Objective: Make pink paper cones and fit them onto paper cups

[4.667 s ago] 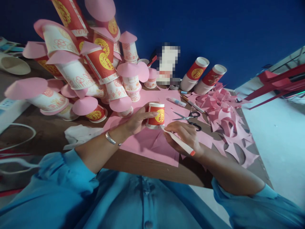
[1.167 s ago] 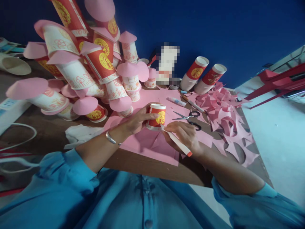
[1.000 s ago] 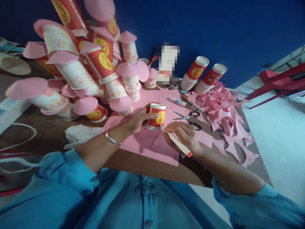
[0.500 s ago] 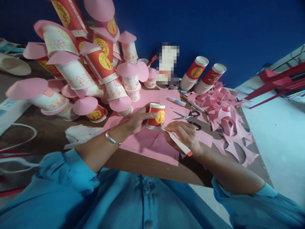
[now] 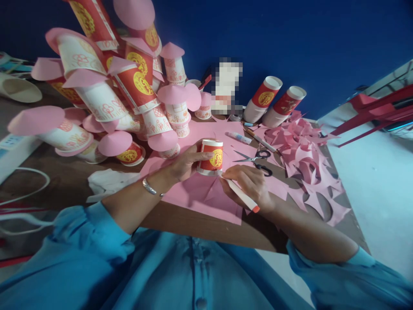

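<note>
Upside down over the pink paper, a red paper cup with a yellow emblem and white rim band is held by my left hand, thumb across its front. My right hand is closed round a white marker with an orange end, slanted toward me. The marker's tip meets or nearly meets the lower right of the cup's white band; I cannot tell if it touches. Scissors with black handles lie half open just beyond my right hand, and a glue tube lies farther back.
Many decorated cups with pink cone tops, such as a white one, are piled at the left. Two cup stacks stand at the back right. Pink paper scraps cover the table's right side. White cloth or paper lies near my left forearm.
Both hands stay nearly in place. The cup and the marker have shifted only very slightly; the hold on each is the same.
</note>
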`<state>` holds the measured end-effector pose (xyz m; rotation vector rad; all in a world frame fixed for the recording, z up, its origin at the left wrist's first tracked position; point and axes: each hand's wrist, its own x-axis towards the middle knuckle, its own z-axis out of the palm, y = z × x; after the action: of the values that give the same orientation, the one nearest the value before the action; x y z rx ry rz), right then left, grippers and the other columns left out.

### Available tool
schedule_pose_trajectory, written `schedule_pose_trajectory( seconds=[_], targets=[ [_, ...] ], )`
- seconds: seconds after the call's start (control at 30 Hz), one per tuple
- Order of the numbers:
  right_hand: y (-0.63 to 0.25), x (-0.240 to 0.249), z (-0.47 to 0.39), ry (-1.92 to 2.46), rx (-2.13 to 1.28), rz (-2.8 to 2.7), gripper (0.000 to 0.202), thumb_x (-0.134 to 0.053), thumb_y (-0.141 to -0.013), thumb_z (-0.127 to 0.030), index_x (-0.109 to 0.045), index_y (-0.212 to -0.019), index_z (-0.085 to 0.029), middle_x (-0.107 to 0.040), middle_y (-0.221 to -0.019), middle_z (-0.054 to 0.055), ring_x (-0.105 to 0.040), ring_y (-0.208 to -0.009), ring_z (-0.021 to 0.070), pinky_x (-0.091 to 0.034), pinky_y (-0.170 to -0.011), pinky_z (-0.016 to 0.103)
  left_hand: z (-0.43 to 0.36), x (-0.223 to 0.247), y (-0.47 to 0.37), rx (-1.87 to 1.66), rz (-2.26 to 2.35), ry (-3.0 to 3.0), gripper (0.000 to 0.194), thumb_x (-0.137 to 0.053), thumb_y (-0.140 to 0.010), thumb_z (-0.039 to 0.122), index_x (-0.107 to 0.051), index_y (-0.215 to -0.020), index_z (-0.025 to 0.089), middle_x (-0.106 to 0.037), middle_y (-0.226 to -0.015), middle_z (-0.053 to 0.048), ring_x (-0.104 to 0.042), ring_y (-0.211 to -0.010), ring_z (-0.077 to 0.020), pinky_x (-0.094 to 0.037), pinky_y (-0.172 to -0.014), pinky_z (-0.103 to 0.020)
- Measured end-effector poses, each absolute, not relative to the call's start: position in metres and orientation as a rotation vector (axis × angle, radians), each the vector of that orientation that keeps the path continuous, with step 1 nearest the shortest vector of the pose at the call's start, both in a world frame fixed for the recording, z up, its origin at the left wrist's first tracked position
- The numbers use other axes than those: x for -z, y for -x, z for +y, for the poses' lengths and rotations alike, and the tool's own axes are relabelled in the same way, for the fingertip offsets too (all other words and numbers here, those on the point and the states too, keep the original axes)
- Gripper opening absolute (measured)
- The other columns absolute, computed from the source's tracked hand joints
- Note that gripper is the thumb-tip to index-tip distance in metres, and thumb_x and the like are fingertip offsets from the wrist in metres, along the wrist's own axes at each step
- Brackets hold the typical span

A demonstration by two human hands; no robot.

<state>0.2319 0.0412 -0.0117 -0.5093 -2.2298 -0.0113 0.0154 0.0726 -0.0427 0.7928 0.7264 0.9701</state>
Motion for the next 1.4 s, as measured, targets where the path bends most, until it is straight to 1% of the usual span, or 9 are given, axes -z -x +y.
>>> schedule_pose_trajectory(
  seconds=[0.3, 0.5, 0.63, 0.87, 1.0, 1.1, 1.23, 1.3, 1.4],
  targets=[
    [-0.231, 0.014, 0.041, 0.497, 0.017, -2.202, 0.016, -0.066, -0.096, -0.009, -0.059, -0.102, -0.022, -0.075, -0.078, 0.002, -0.075, -0.068, 0.0166, -0.061, -0.062, 0.027, 0.072, 0.043, -0.016, -0.976, 0.713, -0.809, 0.055, -0.087, -0.078, 0.034, -0.066, -0.127, 0.022, -0.076, -0.110, -0.007, -0.073, -0.100, -0.0245, -0.058, -0.081, -0.033],
    [-0.231, 0.011, 0.040, 0.424, -0.034, -2.119, 0.019, -0.070, -0.093, -0.009, -0.062, -0.106, -0.020, -0.075, -0.077, 0.003, -0.076, -0.068, 0.0186, -0.062, -0.061, 0.029, 0.071, 0.042, -0.015, -1.021, 0.737, -0.767, 0.055, -0.088, -0.076, 0.031, -0.067, -0.126, 0.021, -0.076, -0.112, -0.006, -0.071, -0.103, -0.0243, -0.056, -0.086, -0.034],
    [-0.233, 0.013, 0.042, 0.413, -0.025, -2.136, 0.019, -0.071, -0.093, -0.011, -0.063, -0.109, -0.019, -0.077, -0.081, 0.005, -0.079, -0.074, 0.0215, -0.067, -0.067, 0.033, 0.071, 0.039, -0.015, -1.040, 0.721, -0.770, 0.054, -0.087, -0.077, 0.032, -0.069, -0.127, 0.020, -0.075, -0.110, -0.006, -0.070, -0.100, -0.0228, -0.055, -0.088, -0.035],
    [-0.231, 0.021, 0.043, 0.415, -0.010, -2.155, 0.021, -0.074, -0.093, -0.012, -0.064, -0.111, -0.019, -0.079, -0.085, 0.006, -0.082, -0.082, 0.0229, -0.070, -0.074, 0.035, 0.074, 0.041, -0.017, -1.084, 0.685, -0.732, 0.060, -0.081, -0.078, 0.030, -0.067, -0.136, 0.021, -0.072, -0.128, -0.008, -0.067, -0.114, -0.0251, -0.054, -0.094, -0.035],
    [-0.230, 0.022, 0.042, 0.398, -0.039, -2.165, 0.022, -0.073, -0.094, -0.013, -0.065, -0.113, -0.019, -0.080, -0.089, 0.008, -0.082, -0.086, 0.0238, -0.070, -0.075, 0.035, 0.073, 0.043, -0.017, -1.046, 0.680, -0.804, 0.064, -0.085, -0.079, 0.037, -0.064, -0.138, 0.023, -0.073, -0.120, -0.007, -0.067, -0.108, -0.0238, -0.054, -0.091, -0.034],
    [-0.230, 0.019, 0.040, 0.374, -0.038, -2.165, 0.022, -0.074, -0.092, -0.012, -0.064, -0.112, -0.017, -0.080, -0.088, 0.010, -0.082, -0.082, 0.0244, -0.068, -0.072, 0.035, 0.072, 0.041, -0.017, -1.034, 0.729, -0.828, 0.064, -0.090, -0.076, 0.037, -0.064, -0.133, 0.023, -0.072, -0.108, -0.005, -0.067, -0.097, -0.0203, -0.053, -0.084, -0.032],
    [-0.231, 0.014, 0.039, 0.401, -0.014, -2.167, 0.022, -0.072, -0.092, -0.010, -0.063, -0.110, -0.018, -0.078, -0.081, 0.006, -0.078, -0.069, 0.0211, -0.063, -0.061, 0.031, 0.073, 0.039, -0.018, -1.043, 0.716, -0.819, 0.049, -0.088, -0.076, 0.039, -0.068, -0.116, 0.019, -0.068, -0.095, -0.003, -0.063, -0.085, -0.0174, -0.052, -0.077, -0.030],
    [-0.231, 0.013, 0.039, 0.428, -0.006, -2.171, 0.020, -0.071, -0.092, -0.009, -0.063, -0.108, -0.018, -0.077, -0.078, 0.004, -0.077, -0.067, 0.0198, -0.061, -0.059, 0.029, 0.073, 0.039, -0.018, -1.041, 0.707, -0.835, 0.042, -0.086, -0.077, 0.039, -0.069, -0.110, 0.018, -0.067, -0.092, -0.004, -0.063, -0.084, -0.0178, -0.052, -0.076, -0.031],
    [-0.231, 0.013, 0.040, 0.457, 0.003, -2.176, 0.018, -0.071, -0.092, -0.008, -0.063, -0.105, -0.018, -0.077, -0.078, 0.005, -0.076, -0.068, 0.0195, -0.061, -0.061, 0.029, 0.073, 0.039, -0.017, -1.044, 0.703, -0.833, 0.044, -0.085, -0.077, 0.036, -0.069, -0.114, 0.018, -0.069, -0.095, -0.004, -0.064, -0.088, -0.0189, -0.053, -0.077, -0.031]
  ],
)
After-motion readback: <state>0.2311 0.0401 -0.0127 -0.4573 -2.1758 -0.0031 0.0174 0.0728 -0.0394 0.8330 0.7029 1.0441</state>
